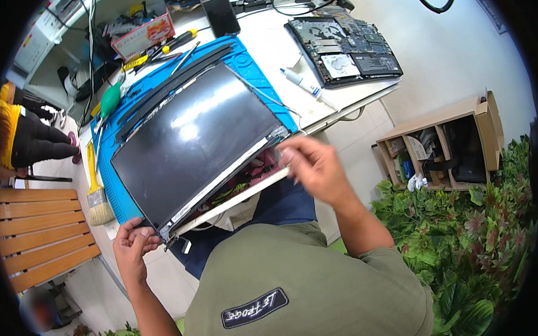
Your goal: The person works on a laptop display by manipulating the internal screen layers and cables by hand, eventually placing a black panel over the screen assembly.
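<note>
A dark laptop screen panel (191,144) lies tilted on a blue repair mat (112,185), its near long edge showing a pale strip. At the panel's near left corner, my left hand (134,242) has thumb and fingers closed on the edge. My right hand (317,169) is raised just off the near right corner, its thumb and index finger pinched together. Whatever is between those fingertips, if anything, is too small to make out. Along the panel's far side lies a long black strip (174,82). Under its near edge, a reddish patterned surface (254,171) shows in part.
An opened laptop base (348,50) sits at the back right beside a white syringe tube (304,84). Left of the mat are a yellow-handled brush (97,197) and a green air blower (110,101). A phone (220,15) stands behind. A wooden shelf (428,144) is at right.
</note>
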A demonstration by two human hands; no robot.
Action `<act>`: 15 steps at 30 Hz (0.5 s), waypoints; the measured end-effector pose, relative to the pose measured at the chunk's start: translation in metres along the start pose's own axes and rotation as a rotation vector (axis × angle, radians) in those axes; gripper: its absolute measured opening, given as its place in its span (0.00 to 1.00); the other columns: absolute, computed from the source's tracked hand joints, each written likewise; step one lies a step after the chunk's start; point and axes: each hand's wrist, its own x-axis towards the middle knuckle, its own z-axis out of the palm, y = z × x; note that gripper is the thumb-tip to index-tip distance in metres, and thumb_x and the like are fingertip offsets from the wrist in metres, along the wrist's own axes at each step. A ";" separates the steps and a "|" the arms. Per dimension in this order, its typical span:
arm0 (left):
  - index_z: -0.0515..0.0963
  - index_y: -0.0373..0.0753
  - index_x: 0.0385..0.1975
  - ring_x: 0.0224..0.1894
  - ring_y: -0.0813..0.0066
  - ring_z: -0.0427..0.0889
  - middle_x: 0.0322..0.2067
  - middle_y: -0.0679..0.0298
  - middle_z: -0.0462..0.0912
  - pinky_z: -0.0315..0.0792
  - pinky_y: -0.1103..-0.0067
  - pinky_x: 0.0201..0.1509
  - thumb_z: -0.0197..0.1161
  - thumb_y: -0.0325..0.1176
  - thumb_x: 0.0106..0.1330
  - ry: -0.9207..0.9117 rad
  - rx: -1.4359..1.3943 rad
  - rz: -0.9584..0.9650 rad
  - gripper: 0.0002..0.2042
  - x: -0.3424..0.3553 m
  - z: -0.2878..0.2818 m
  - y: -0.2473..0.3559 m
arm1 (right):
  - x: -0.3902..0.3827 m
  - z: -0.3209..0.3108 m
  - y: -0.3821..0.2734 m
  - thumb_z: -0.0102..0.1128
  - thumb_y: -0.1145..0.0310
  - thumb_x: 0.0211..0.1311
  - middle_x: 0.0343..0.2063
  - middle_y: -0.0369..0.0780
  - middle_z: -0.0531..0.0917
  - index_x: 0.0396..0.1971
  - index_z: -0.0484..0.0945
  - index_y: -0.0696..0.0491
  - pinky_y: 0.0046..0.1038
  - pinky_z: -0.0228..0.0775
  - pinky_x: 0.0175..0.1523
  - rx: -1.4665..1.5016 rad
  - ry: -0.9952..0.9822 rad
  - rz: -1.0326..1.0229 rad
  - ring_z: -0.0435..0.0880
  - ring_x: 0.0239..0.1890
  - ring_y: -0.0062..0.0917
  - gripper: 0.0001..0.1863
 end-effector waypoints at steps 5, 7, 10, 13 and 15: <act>0.79 0.27 0.66 0.30 0.79 0.86 0.35 0.63 0.87 0.81 0.83 0.36 0.73 0.30 0.72 -0.017 0.116 0.112 0.25 0.007 0.013 0.009 | 0.043 -0.037 -0.007 0.67 0.73 0.73 0.39 0.45 0.90 0.47 0.88 0.60 0.36 0.80 0.44 -0.465 0.101 -0.177 0.88 0.36 0.34 0.09; 0.78 0.27 0.68 0.28 0.82 0.82 0.33 0.65 0.84 0.76 0.85 0.33 0.73 0.28 0.71 0.000 0.145 0.143 0.26 0.011 0.016 0.008 | 0.055 -0.037 0.002 0.68 0.73 0.71 0.40 0.46 0.89 0.47 0.88 0.59 0.39 0.79 0.48 -0.555 0.057 -0.273 0.87 0.41 0.41 0.09; 0.78 0.28 0.70 0.28 0.82 0.84 0.34 0.64 0.85 0.78 0.85 0.31 0.74 0.29 0.69 0.013 0.236 0.138 0.28 0.011 0.020 0.016 | 0.070 -0.031 0.011 0.70 0.73 0.68 0.39 0.46 0.86 0.45 0.88 0.57 0.44 0.78 0.53 -0.635 0.020 -0.356 0.86 0.46 0.46 0.09; 0.78 0.27 0.70 0.26 0.86 0.79 0.30 0.68 0.82 0.73 0.86 0.29 0.73 0.26 0.69 0.030 0.244 0.119 0.29 0.008 0.025 0.023 | 0.074 -0.024 0.013 0.71 0.72 0.67 0.39 0.46 0.86 0.44 0.88 0.57 0.44 0.78 0.53 -0.651 -0.001 -0.374 0.85 0.46 0.45 0.09; 0.76 0.28 0.72 0.25 0.89 0.75 0.28 0.71 0.79 0.69 0.86 0.27 0.74 0.25 0.69 0.029 0.265 0.112 0.30 0.006 0.027 0.024 | 0.075 -0.022 0.020 0.72 0.72 0.67 0.39 0.46 0.86 0.44 0.88 0.57 0.44 0.78 0.53 -0.651 -0.001 -0.380 0.85 0.47 0.45 0.09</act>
